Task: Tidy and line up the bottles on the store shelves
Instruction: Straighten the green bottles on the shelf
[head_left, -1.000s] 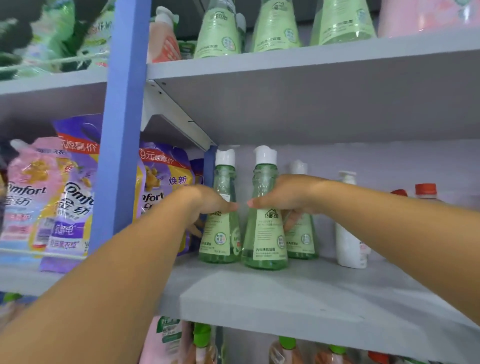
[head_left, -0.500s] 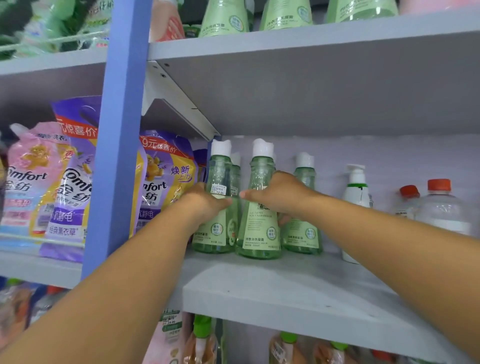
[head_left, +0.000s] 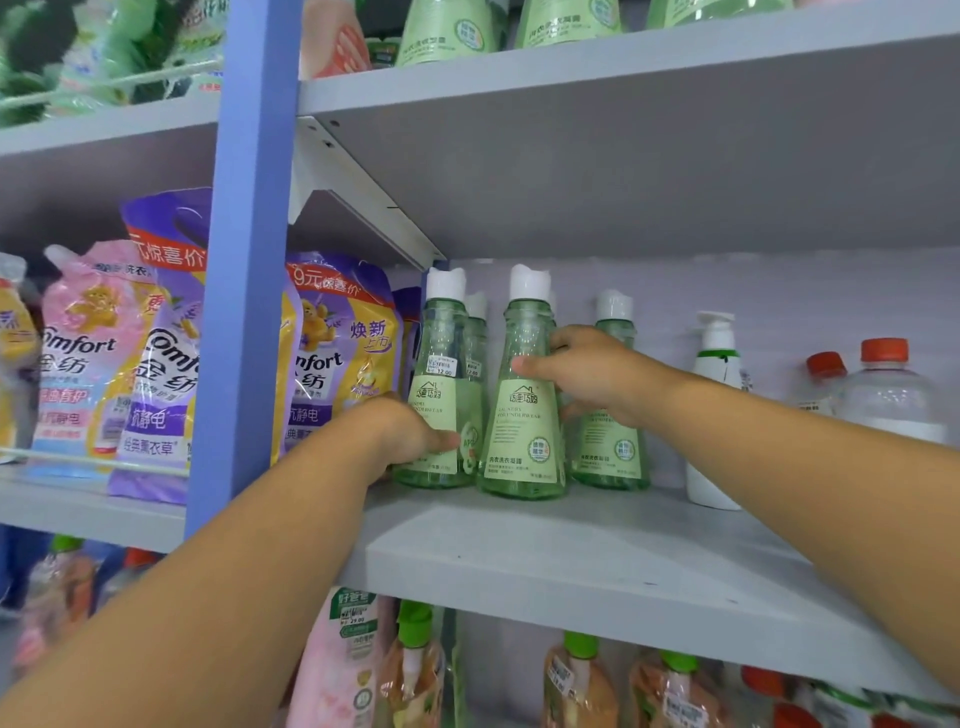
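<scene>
Grey store shelves fill the view, split by a blue upright on the left; a white bracket slants under the upper shelf, and a pale lilac back wall closes the bay behind. On the middle shelf stands a cluster of green bottles with white caps, set back from its front edge and close to the upright: the left bottle with a price sticker on its neck, another just behind it, the middle bottle slightly forward, and the right bottle further back; all stand upright, nearly touching. The left hand grips the left bottle low on its label, fingers curled round its side; the right hand holds the middle bottle at its shoulder, thumb across the front and fingers wrapped behind it. To the right stand a white pump bottle and, beyond it, clear bottles with red caps; left of the upright, purple and pink pouches lean behind a rail on a neighbouring shelf. More green bottles line the top shelf; below, pouches and bottles with green caps show under the middle shelf.
</scene>
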